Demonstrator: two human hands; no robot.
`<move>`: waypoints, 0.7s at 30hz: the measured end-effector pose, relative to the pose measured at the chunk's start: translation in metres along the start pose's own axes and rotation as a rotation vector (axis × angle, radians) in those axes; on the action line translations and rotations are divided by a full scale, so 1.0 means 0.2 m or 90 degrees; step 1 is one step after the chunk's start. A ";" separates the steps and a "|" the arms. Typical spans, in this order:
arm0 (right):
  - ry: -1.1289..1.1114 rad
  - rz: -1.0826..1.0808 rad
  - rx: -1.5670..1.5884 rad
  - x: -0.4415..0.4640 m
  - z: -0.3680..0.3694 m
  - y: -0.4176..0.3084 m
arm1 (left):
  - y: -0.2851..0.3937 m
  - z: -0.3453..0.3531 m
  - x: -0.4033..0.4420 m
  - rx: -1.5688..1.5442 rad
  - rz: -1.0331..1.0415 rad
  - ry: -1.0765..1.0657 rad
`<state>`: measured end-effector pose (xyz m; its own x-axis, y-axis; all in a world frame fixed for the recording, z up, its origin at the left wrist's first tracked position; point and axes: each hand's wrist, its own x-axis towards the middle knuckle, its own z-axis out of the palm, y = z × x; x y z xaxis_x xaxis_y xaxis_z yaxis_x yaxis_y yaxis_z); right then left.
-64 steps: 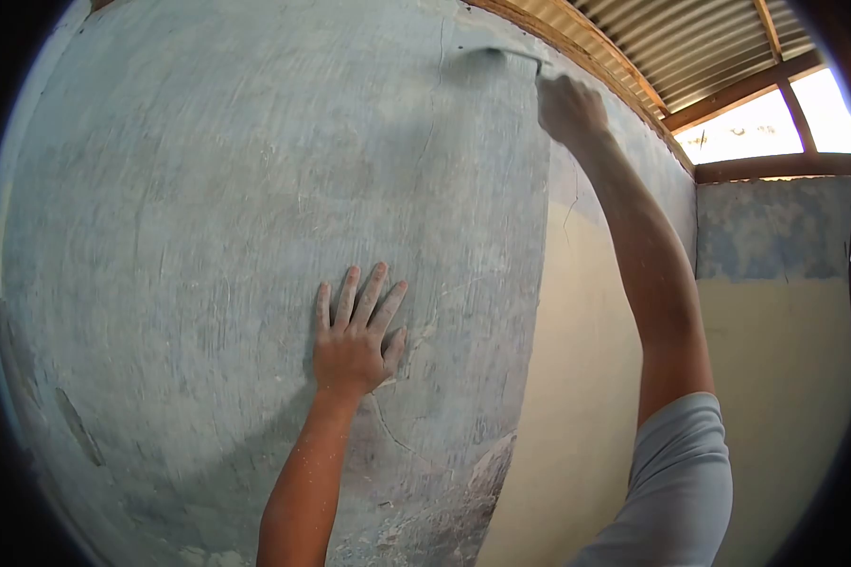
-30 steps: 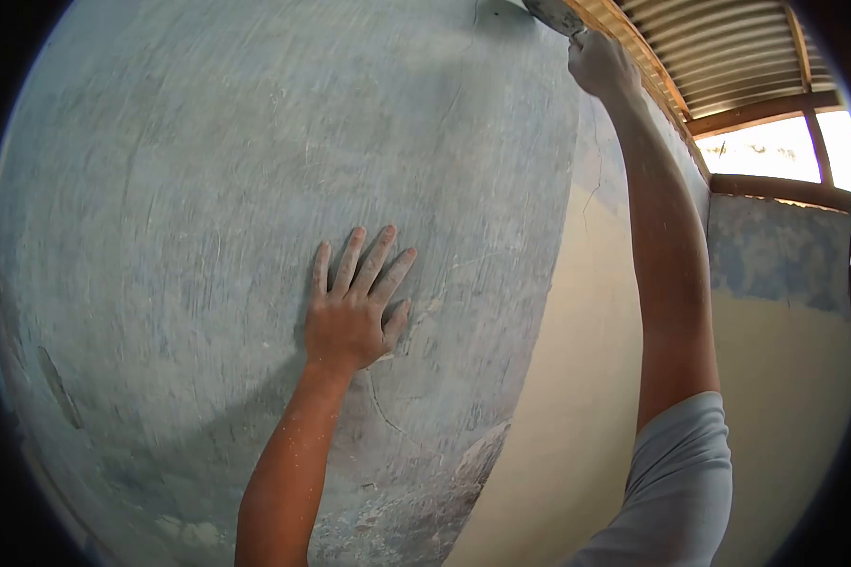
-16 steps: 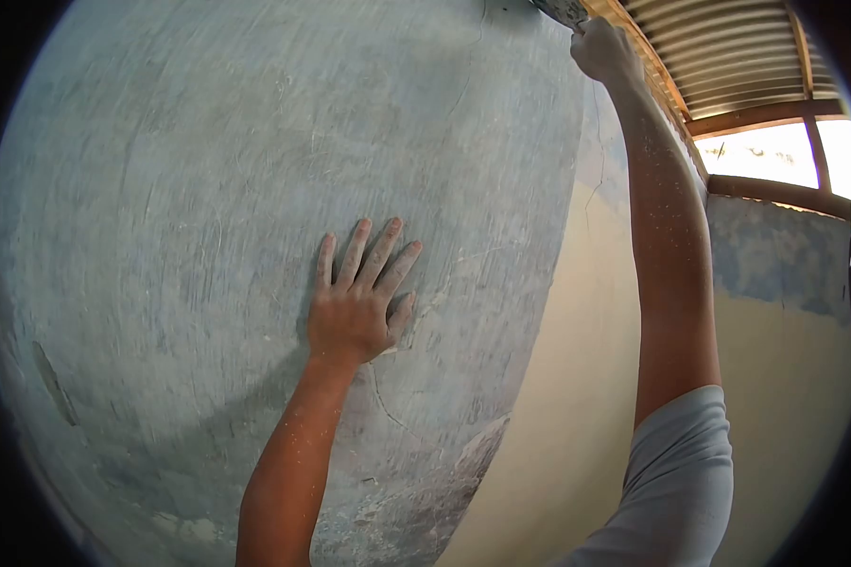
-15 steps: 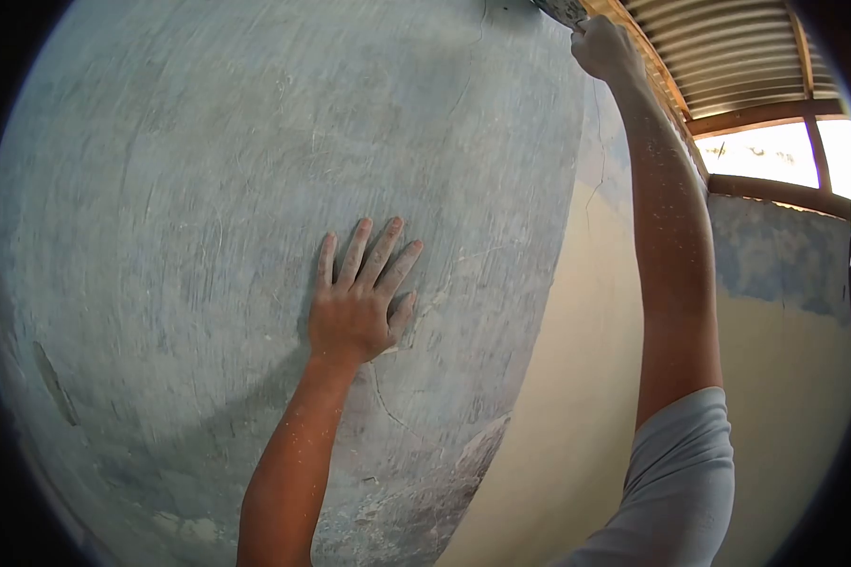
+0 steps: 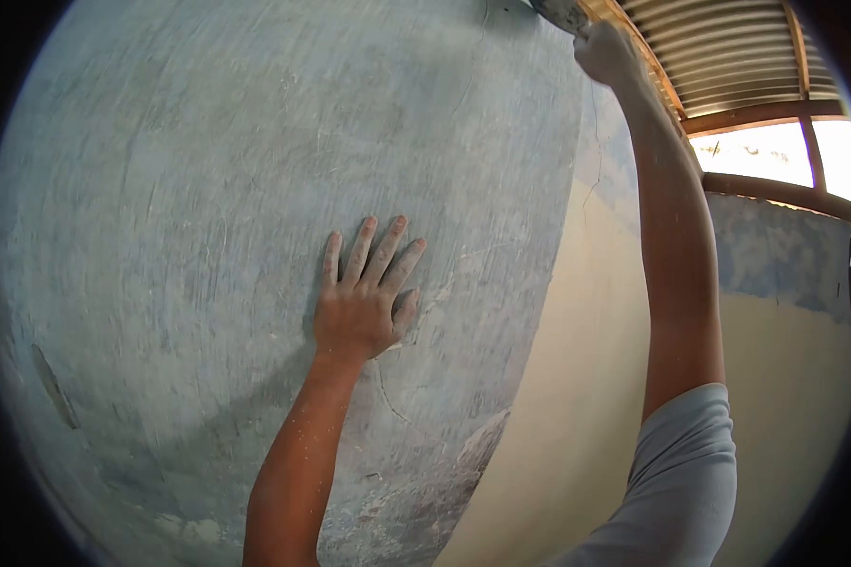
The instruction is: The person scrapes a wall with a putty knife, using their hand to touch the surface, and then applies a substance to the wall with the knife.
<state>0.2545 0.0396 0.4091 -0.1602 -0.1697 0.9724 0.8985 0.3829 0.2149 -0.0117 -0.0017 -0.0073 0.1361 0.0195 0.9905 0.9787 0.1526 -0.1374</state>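
Observation:
My left hand (image 5: 359,293) lies flat on the scuffed grey-blue wall (image 5: 208,189), its dusty fingers spread and holding nothing. High at the upper right, my right hand (image 5: 607,52) is closed around the handle of a scraper (image 5: 560,13). The scraper's grey, dirt-marked blade points up and left at the top of the wall, partly cut off by the frame edge. Most of its handle is hidden inside my fist, and I cannot tell whether the blade touches the wall.
A cream-coloured wall (image 5: 548,406) adjoins the grey one at right. Thin cracks (image 5: 596,156) run down near the corner. Wooden beams (image 5: 747,118) and corrugated roofing (image 5: 714,47) are overhead, with a bright opening (image 5: 756,151) below. A long gouge (image 5: 55,386) marks the wall at lower left.
My right hand and the scraper have shifted very slightly. My left hand stays flat on the wall; the view itself has moved a little.

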 end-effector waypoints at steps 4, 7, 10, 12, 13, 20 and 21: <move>0.036 -0.038 0.070 -0.49 -0.08 -0.08 | 0.00 0.00 0.00 0.008 -0.008 -0.011; 0.040 0.017 0.040 -0.31 -0.02 -0.09 | 0.00 0.01 0.00 0.004 -0.006 -0.002; 0.082 0.055 -0.013 0.01 0.06 -0.03 | 0.00 0.00 0.00 0.011 -0.004 -0.008; 0.090 0.038 -0.027 -0.01 0.04 -0.07 | -0.01 0.01 0.01 0.006 -0.002 0.002; 0.051 0.016 -0.010 -0.07 0.03 -0.05 | 0.00 0.01 0.00 -0.004 0.001 0.015; 0.047 -0.025 -0.031 -0.21 0.02 -0.04 | -0.01 0.02 0.00 -0.002 -0.011 0.000; 0.064 -0.018 -0.051 -0.12 0.02 -0.05 | -0.01 0.02 0.00 -0.004 -0.005 0.009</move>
<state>0.2474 0.0430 0.3835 -0.1477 -0.2717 0.9510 0.9247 0.3033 0.2302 -0.0142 0.0017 -0.0077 0.1304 0.0036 0.9915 0.9807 0.1468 -0.1295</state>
